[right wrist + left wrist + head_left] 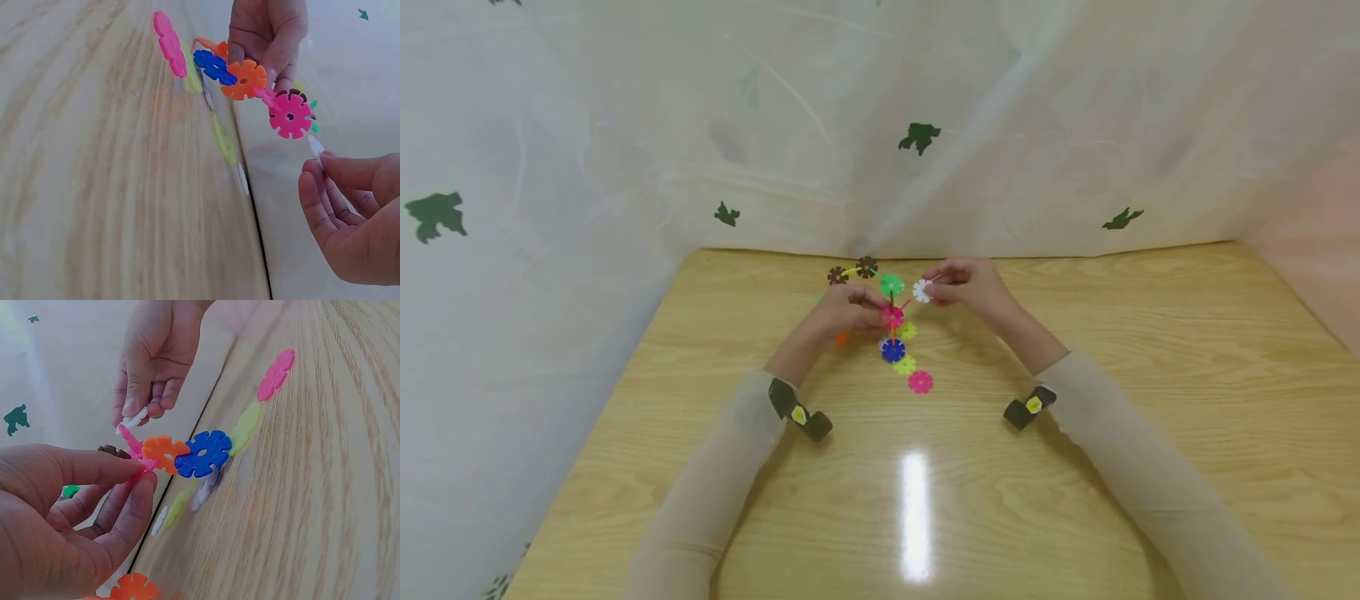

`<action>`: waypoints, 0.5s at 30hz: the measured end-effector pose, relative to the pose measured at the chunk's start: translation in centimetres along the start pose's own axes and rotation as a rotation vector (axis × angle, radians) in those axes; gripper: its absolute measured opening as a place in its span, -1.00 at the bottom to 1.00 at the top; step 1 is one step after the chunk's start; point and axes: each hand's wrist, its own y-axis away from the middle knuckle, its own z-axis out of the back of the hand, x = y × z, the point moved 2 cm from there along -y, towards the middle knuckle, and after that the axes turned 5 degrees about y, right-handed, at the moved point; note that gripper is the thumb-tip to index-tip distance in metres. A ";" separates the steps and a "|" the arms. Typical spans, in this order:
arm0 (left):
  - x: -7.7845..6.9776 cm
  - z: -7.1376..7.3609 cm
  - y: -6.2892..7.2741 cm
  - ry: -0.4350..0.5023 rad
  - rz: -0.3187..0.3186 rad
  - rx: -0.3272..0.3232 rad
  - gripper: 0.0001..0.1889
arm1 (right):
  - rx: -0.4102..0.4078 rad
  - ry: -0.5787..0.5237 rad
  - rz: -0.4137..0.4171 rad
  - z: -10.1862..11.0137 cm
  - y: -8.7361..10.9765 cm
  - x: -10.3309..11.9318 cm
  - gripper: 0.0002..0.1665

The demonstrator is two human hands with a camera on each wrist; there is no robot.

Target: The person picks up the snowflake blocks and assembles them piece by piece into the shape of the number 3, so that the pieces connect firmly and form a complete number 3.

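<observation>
Left hand: the left hand (842, 312) is up over the bench, thumb and fingers pinching the snowflake-disc chain (181, 454) at its pink piece, right by the orange disc (164, 452).
Right hand: the right hand (972, 285) sits at about 2 o'clock from the left one, fingertips nipped tight on a single white disc (922, 290); the wrist views show that white piece just beside the chain's outer pink disc (290, 115), and whether they touch I cannot tell.
Chain: held off the bench between the two hands, it runs blue disc (204, 454), orange, then pink, with a green disc (891, 285) at its 12 o'clock end in the head view.
Behind the hands: two brown discs (852, 270) joined by a yellow piece sit at 11 o'clock of the left hand, near the bench's far edge.
Loose on the bench: at 6 o'clock of the hands, a yellow-green disc (905, 364) lies flat, and a pink disc (921, 382) lies just past it, nearer the person.
More loose bits: an orange disc shows low by the left palm in the left wrist view, and pale discs lie flat under the chain.
Bench: the light wooden bench (1150, 400) shows a bright glare streak at 6 o'clock.
Wrists: black camera straps sit on both pale sleeves.
Backdrop: a white curtain (625, 125) with dark green leaf prints wraps the far side.
</observation>
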 end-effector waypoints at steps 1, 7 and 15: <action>0.0 0.0 0.0 0.002 0.000 0.002 -0.73 | -0.003 -0.005 0.005 -0.1 0.0 0.0 -0.65; 0.1 -0.2 0.0 0.046 -0.004 0.014 -0.73 | 0.009 -0.002 0.054 -0.6 0.2 -0.2 -0.68; 0.0 -0.3 0.2 0.028 -0.033 0.006 -0.72 | 0.000 -0.016 0.078 -0.6 0.4 -0.2 -0.71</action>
